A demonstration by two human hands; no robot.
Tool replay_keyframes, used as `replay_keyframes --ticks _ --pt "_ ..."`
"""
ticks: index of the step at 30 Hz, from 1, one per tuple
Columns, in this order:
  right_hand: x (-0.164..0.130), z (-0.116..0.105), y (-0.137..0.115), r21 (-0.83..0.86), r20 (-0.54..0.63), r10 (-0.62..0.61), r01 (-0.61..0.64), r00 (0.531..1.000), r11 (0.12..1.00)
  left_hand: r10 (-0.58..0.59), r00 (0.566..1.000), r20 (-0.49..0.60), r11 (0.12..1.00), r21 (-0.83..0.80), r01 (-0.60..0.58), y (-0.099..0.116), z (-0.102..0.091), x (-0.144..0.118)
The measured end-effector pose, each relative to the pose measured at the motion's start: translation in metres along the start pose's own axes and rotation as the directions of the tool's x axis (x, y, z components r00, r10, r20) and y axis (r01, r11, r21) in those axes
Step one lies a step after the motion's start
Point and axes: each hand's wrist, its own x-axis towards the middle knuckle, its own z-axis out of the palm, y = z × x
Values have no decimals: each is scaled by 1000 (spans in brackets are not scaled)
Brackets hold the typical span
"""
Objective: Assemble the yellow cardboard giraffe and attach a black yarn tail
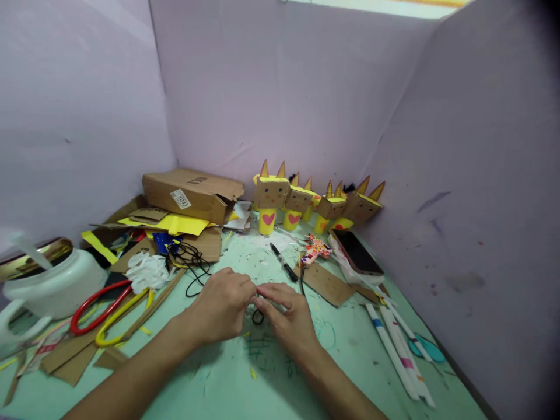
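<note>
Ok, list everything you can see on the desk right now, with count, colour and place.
cardboard figures: about five, brown and yellow, back corner
cardboard box: one, brown, back left
phone: one, dark, right of centre
marker: one, black, centre
scissors: two, red and yellow, left
white jar: one, far left
paper rolls: several, white, right
black cord: one loop, between the fingers
left hand: on cord
right hand: on cord
</note>
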Motion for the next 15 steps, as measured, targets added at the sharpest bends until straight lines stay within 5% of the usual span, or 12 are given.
replay_keyframes --ticks 9,15 --pt "5 -5 -2 171 199 244 -279 949 945 108 994 -16 994 8 -108 -2 4 -2" --pt "6 -9 -3 22 207 132 -139 969 990 91 996 6 995 -28 -91 0 3 -1"
